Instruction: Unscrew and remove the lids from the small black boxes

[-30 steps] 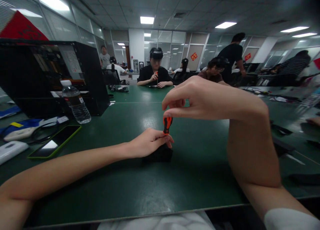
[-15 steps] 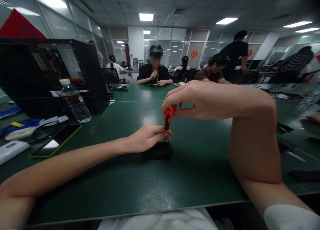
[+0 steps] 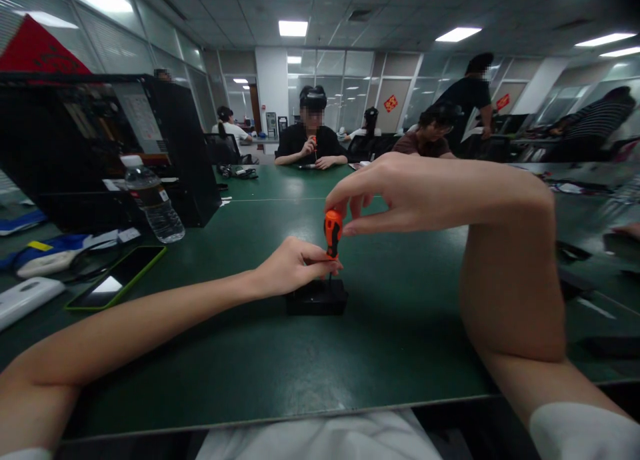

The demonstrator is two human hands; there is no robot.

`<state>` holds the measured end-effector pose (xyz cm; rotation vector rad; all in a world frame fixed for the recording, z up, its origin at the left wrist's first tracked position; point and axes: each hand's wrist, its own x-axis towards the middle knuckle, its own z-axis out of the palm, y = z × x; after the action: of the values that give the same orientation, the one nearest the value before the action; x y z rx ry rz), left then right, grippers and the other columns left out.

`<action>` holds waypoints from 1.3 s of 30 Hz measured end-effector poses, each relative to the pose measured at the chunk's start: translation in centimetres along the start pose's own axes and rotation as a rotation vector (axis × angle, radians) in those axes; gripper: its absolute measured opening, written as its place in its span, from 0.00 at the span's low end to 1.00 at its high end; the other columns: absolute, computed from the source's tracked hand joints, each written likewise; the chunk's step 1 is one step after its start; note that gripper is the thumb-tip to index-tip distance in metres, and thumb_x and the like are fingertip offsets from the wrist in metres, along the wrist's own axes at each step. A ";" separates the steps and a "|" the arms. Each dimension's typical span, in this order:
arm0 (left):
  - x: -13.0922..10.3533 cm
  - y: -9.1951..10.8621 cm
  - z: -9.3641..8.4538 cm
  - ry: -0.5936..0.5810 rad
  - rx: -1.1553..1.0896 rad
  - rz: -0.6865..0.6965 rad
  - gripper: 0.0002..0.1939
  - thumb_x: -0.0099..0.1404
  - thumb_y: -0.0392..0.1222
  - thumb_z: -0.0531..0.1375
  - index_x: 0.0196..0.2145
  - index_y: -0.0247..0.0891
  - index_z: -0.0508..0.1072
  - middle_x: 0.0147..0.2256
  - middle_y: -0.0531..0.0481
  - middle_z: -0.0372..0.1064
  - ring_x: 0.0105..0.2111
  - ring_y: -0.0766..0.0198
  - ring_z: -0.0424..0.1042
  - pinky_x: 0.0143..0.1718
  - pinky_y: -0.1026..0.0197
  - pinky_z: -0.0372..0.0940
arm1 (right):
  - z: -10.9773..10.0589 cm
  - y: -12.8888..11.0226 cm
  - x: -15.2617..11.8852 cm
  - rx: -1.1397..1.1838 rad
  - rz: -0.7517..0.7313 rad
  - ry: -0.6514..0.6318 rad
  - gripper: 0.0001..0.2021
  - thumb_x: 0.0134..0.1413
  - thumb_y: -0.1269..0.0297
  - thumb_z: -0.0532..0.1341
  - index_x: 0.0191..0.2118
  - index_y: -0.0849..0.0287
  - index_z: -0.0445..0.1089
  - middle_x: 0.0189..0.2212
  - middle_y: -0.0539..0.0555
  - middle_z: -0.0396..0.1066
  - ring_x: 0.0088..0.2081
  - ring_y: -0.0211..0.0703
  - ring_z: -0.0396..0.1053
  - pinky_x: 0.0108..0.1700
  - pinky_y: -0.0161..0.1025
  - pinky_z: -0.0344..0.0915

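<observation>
An orange and black screwdriver (image 3: 333,235) stands nearly upright, its shaft reaching down to a small black box (image 3: 320,298) on the green table (image 3: 280,353). My right hand (image 3: 385,197) has its fingers closed at the top of the handle, from above. Low on the handle, just over the box, my left hand (image 3: 295,267) pinches the screwdriver between thumb and fingers. The tip of the shaft cannot be made out clearly against the dark box.
On the left are an open black computer case (image 3: 185,153), a water bottle (image 3: 155,203), a phone (image 3: 117,280) and a white device (image 3: 30,300). Across the table a person (image 3: 313,140) holds a screwdriver. Dark items lie at the right.
The screwdriver is more upright than before, and the fingers of my right hand have shifted on top of its handle. My left hand has moved slightly off the box, showing more of the shaft.
</observation>
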<state>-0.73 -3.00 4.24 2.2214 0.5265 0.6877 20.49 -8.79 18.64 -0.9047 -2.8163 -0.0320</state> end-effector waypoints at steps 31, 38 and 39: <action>0.0 0.0 0.2 0.007 0.044 0.060 0.10 0.69 0.37 0.62 0.43 0.33 0.83 0.37 0.46 0.83 0.38 0.59 0.81 0.41 0.64 0.71 | 0.0 0.1 -0.1 -0.014 -0.042 0.007 0.11 0.65 0.60 0.60 0.45 0.54 0.79 0.37 0.51 0.79 0.35 0.40 0.72 0.37 0.37 0.61; -0.1 0.0 0.3 0.034 0.073 0.032 0.10 0.68 0.38 0.64 0.42 0.34 0.84 0.36 0.47 0.83 0.36 0.59 0.81 0.39 0.65 0.71 | 0.2 0.0 0.0 -0.040 -0.036 -0.002 0.11 0.65 0.60 0.60 0.44 0.53 0.79 0.35 0.49 0.79 0.33 0.40 0.72 0.37 0.37 0.62; -0.1 0.0 0.3 0.042 0.072 0.030 0.09 0.67 0.38 0.64 0.41 0.34 0.85 0.36 0.47 0.83 0.36 0.59 0.81 0.38 0.65 0.71 | 0.2 0.0 0.1 -0.046 -0.030 -0.002 0.11 0.65 0.60 0.59 0.44 0.54 0.79 0.35 0.50 0.79 0.33 0.39 0.72 0.37 0.37 0.62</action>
<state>-0.66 -3.20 4.03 2.2901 0.5471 0.7435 20.38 -8.76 18.46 -0.8733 -2.8420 -0.1008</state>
